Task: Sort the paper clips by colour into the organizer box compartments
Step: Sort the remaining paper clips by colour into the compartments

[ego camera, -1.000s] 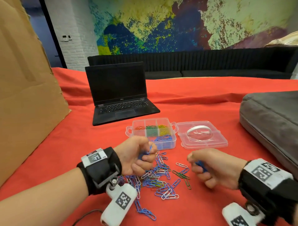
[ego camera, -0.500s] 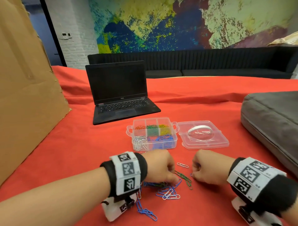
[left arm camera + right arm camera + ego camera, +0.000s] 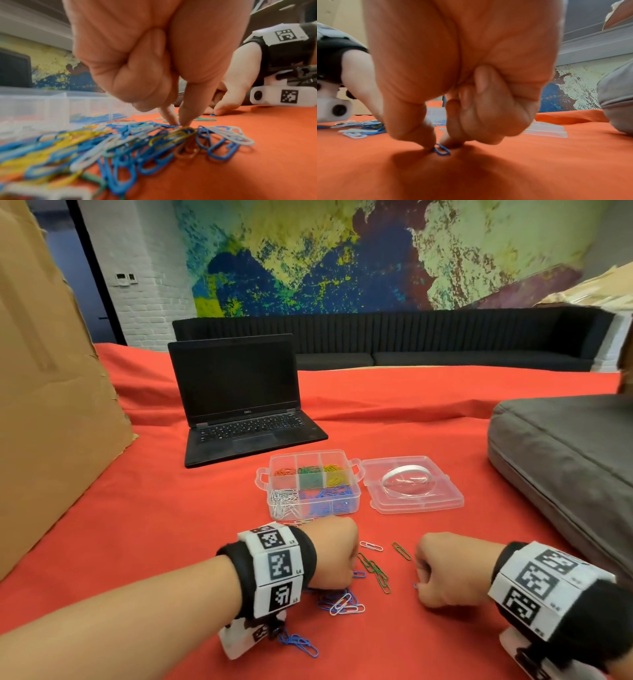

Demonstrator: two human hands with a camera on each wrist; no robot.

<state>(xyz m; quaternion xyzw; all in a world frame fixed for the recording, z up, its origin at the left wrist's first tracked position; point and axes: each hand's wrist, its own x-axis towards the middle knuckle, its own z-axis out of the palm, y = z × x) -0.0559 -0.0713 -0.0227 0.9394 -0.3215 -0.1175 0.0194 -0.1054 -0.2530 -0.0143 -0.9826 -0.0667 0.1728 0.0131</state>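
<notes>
Blue is the colour in play on both sides. Right hand [image 3: 462,81] is down on the red counter [image 3: 171,525], thumb and forefinger closing on a single blue clip [image 3: 441,149] lying flat on the cloth; the grip is just touching it, not yet lifted. Left hand [image 3: 145,60] works the mixed pile [image 3: 128,142], fingertips [image 3: 184,120] pinched into it at a blue clip, though whether one is truly caught I cannot tell. Green clips [image 3: 373,571] lie between the two hands. Beyond them, toward the far edge, sits the box [image 3: 356,498], its front compartment already full of blue; white, red, green and yellow have their own cells. Lid [image 3: 414,487] lies open beside it. My read: mid-pick. Next calls for a clean lift off the cloth, then a carry forward to the blue cell.
</notes>
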